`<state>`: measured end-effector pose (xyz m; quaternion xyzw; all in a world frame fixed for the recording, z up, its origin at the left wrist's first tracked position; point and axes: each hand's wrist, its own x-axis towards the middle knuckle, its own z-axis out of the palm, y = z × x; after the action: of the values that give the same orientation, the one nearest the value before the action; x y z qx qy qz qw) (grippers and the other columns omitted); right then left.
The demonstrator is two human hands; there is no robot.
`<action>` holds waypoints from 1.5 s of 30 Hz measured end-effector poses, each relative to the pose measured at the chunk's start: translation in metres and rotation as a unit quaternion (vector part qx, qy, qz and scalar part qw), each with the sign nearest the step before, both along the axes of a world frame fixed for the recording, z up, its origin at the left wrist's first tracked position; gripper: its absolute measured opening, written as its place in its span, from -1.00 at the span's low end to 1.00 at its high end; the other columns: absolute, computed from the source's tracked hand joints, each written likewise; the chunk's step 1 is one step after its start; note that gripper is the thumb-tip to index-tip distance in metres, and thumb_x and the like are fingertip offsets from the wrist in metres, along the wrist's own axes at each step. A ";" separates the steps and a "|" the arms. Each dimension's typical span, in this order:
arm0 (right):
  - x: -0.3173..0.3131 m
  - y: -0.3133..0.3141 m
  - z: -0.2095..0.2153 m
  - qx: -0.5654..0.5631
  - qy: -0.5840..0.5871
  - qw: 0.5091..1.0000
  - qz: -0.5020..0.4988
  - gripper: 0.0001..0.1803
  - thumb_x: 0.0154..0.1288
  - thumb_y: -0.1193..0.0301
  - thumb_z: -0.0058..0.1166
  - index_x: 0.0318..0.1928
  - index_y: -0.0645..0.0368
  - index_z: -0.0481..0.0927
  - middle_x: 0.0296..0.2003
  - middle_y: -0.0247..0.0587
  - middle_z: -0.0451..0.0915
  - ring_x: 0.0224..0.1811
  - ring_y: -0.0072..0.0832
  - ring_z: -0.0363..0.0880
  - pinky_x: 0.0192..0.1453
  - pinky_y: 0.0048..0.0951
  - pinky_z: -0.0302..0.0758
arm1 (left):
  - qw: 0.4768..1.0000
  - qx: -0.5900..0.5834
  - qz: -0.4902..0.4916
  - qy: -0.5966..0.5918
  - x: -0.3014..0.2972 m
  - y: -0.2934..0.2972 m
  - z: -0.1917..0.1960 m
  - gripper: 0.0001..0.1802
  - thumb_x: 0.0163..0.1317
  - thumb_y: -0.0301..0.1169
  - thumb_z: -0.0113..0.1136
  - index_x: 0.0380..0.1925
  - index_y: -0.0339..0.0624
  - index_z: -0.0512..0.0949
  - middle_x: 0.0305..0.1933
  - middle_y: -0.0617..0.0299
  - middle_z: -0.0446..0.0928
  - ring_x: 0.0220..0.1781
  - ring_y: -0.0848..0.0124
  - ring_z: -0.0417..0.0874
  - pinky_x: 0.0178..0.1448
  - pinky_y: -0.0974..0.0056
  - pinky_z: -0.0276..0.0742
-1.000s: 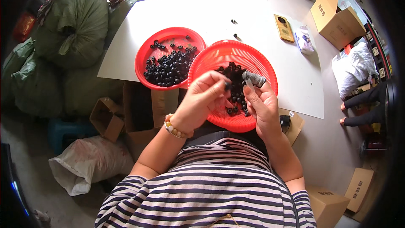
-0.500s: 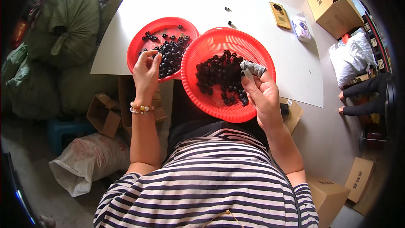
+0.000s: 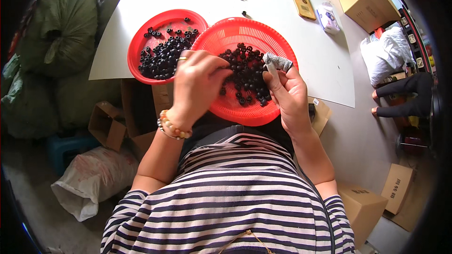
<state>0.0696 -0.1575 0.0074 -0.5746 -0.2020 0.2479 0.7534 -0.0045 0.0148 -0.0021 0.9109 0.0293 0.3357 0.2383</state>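
My left hand point(image 3: 197, 84), with a ring and bead bracelets, is over the near left rim of the red slotted basket point(image 3: 278, 42). Its fingers are curled together, slightly blurred, and whatever they pinch is hidden. At the basket's right side, my right hand point(image 3: 291, 91) has its thumb pressed toward the forefinger, which is wrapped in grey tape point(image 3: 278, 61). Something dark shows by the thumb tip, too small to make out. Small black round parts point(image 3: 245, 73) lie heaped in the basket. More black ring-like parts point(image 3: 165, 56) fill the red round tray point(image 3: 136, 42) on the left.
The white table point(image 3: 325, 77) carries a gold phone point(image 3: 302, 4), a small white-purple packet point(image 3: 328, 18) and a few loose black parts point(image 3: 244, 13). Green sacks point(image 3: 61, 42) stand left, cardboard boxes point(image 3: 365, 2) right. Another person's dark-clad legs point(image 3: 400, 96) show at far right.
My left hand has moved right, from over the tray to the basket's left edge. The right hand stays by the basket; the whole view has shifted slightly.
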 end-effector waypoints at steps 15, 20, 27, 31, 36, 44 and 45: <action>0.010 -0.006 -0.021 -0.008 -0.116 0.992 -0.051 -0.74 0.13 0.44 0.07 -0.17 0.26 0.40 -0.61 -0.62 0.18 -0.61 -0.87 0.07 -0.58 -0.80 0.02 | 0.881 0.070 -0.202 0.422 0.020 -0.030 -0.015 -0.48 0.09 -0.04 -0.07 -0.67 -0.31 0.55 -0.60 -0.06 0.48 -0.49 0.06 0.54 -0.35 0.12 0.46; 0.007 -0.005 -0.016 -0.013 -0.115 0.991 -0.065 -0.76 0.13 0.44 0.06 -0.20 0.25 0.41 -0.62 -0.61 0.19 -0.62 -0.86 0.07 -0.59 -0.79 0.03 | 0.875 0.027 -0.230 0.424 0.014 -0.029 0.007 -0.54 0.09 -0.11 -0.06 -0.68 -0.33 0.51 -0.61 -0.07 0.45 -0.51 0.03 0.49 -0.39 0.10 0.41; 0.010 -0.004 -0.016 -0.009 -0.121 0.990 -0.069 -0.80 0.13 0.44 0.06 -0.25 0.24 0.41 -0.62 -0.59 0.22 -0.61 -0.85 0.10 -0.59 -0.77 0.07 | 0.858 0.025 -0.208 0.469 0.011 -0.019 0.017 -0.62 0.07 -0.19 -0.02 -0.65 -0.33 0.50 -0.63 -0.03 0.43 -0.52 0.05 0.46 -0.40 0.12 0.38; 0.010 -0.002 -0.018 -0.020 -0.128 0.990 -0.057 -0.79 0.14 0.45 0.05 -0.22 0.26 0.41 -0.60 -0.56 0.27 -0.59 -0.84 0.15 -0.55 -0.77 0.12 | 0.915 0.038 -0.255 0.309 0.006 -0.013 0.003 -0.69 0.05 -0.23 0.00 -0.59 -0.28 0.50 -0.64 0.01 0.43 -0.55 0.06 0.47 -0.41 0.11 0.39; 0.011 -0.004 -0.017 -0.013 -0.113 0.992 -0.054 -0.74 0.15 0.46 0.02 -0.15 0.30 0.40 -0.53 -0.49 0.38 -0.52 -0.83 0.25 -0.45 -0.77 0.23 | 0.860 0.006 -0.256 0.441 0.005 -0.014 0.021 -0.74 0.07 -0.25 -0.01 -0.49 -0.23 0.51 -0.61 0.03 0.47 -0.50 0.11 0.51 -0.38 0.16 0.40; 0.009 -0.006 -0.016 -0.022 -0.134 0.990 -0.041 -0.73 0.16 0.48 0.01 -0.13 0.30 0.38 -0.51 -0.47 0.38 -0.48 -0.81 0.28 -0.41 -0.76 0.26 | 0.850 -0.111 -0.379 0.348 -0.008 0.000 0.025 -0.83 -0.09 -0.44 0.19 -0.44 -0.24 0.52 -0.44 0.12 0.51 -0.42 0.25 0.54 -0.29 0.29 0.42; 0.008 -0.005 -0.015 -0.024 -0.130 0.990 -0.042 -0.73 0.16 0.48 0.01 -0.13 0.30 0.38 -0.51 -0.47 0.38 -0.48 -0.81 0.28 -0.41 -0.76 0.26 | 0.848 -0.113 -0.381 0.351 -0.008 0.001 0.026 -0.83 -0.09 -0.44 0.19 -0.44 -0.24 0.52 -0.44 0.12 0.51 -0.42 0.25 0.54 -0.29 0.29 0.42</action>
<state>0.0779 -0.1628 -0.0075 -0.6283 -0.2676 0.1439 0.7162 -0.0124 0.0153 0.0241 0.8744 -0.2006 -0.1290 0.4225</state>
